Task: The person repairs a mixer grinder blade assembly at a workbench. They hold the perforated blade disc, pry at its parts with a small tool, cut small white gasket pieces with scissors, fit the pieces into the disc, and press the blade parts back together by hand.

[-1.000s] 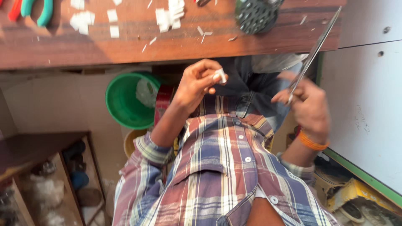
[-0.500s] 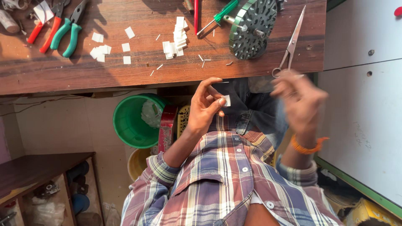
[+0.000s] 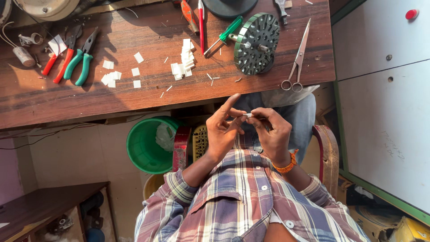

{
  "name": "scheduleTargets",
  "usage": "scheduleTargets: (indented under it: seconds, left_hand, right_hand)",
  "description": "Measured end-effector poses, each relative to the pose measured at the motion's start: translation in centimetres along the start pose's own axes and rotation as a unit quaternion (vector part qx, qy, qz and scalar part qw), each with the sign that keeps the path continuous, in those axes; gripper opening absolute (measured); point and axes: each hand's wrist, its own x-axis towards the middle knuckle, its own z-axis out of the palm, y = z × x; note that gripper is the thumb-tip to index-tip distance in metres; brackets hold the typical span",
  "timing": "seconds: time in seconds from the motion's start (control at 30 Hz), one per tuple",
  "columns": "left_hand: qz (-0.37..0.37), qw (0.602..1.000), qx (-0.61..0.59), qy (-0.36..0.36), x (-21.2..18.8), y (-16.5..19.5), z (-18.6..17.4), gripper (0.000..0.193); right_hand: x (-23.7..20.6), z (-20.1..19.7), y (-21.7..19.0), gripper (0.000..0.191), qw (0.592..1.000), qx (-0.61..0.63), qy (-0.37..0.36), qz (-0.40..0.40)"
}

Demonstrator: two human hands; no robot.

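Between the fingers of left hand (image 3: 224,130) and right hand (image 3: 271,132), pinched shut, a small white paper slip (image 3: 247,115) is being folded; next, firmer creasing likely, with steel scissors (image 3: 296,60) lying beyond on the wooden surface (image 3: 134,101).

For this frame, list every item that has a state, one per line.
Small white paper piece: pinched between both hands.
Left hand: grip shut on piece.
Right hand: grip shut on piece.
Steel scissors: lying on table, blades closed.
Green plastic bucket: upright, open.
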Motion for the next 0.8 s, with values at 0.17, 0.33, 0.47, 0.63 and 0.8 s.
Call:
scheduleTargets:
  seconds: [0.17, 0.33, 0.47, 0.63, 0.8]
  left_hand:
    - [0.005, 1.0, 0.0, -0.024, -0.2, 0.7, 0.5, 0.059]
    - [0.043, 0.983, 0.094, -0.152, 1.6, 2.8, -0.7, 0.053]
    - [0.259, 0.912, 0.177, -0.263, 3.0, 4.3, -2.6, 0.044]
    - [0.431, 0.831, 0.241, -0.258, 3.8, 5.4, -2.3, 0.028]
    - [0.361, 0.915, 0.134, -0.118, 3.3, 4.8, -0.4, 0.02]
  right_hand:
    - [-0.1, -0.5, 0.6, 0.014, 0.998, -0.059, -0.002, -0.036]
    - [-0.2, -1.8, 1.7, 0.011, 0.986, 0.131, -0.065, 0.086]
    - [-0.2, -3.2, 2.4, 0.01, 0.898, 0.372, -0.133, 0.193]
    - [0.0, -3.7, 2.2, 0.014, 0.895, 0.386, -0.195, 0.108]
    - [0.6, -2.5, 1.6, 0.019, 0.976, 0.132, -0.043, -0.169]
